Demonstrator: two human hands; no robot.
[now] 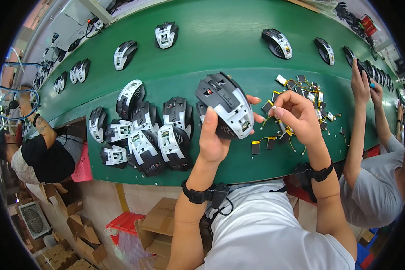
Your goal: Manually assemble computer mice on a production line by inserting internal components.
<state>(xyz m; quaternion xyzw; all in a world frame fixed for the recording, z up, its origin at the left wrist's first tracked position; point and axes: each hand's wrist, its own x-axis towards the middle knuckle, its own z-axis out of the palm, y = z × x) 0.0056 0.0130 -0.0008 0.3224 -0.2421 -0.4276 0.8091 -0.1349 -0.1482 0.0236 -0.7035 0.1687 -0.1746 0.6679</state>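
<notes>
My left hand (213,143) is closed round a half-assembled computer mouse (227,101), black and silver, with an opening in its silver shell. Fingertips show past the mouse's far side. Just right of it my right hand (297,114) is closed in a pinch, a tiny white connector (275,107) at its fingertips. A thin green wire hangs below the pinch; which battery it belongs to I cannot tell. Beneath and behind this hand lie several small flat batteries (281,80) with yellow tape and thin leads. Left of the held mouse sits a cluster of similar mice (144,150).
More mice (166,35) stand spaced along the green bench (211,42). A co-worker at right has raised hands (361,85) near a row of mice; another person (49,148) sits at left. Cardboard boxes (159,218) and a red crate (125,221) stand below the bench.
</notes>
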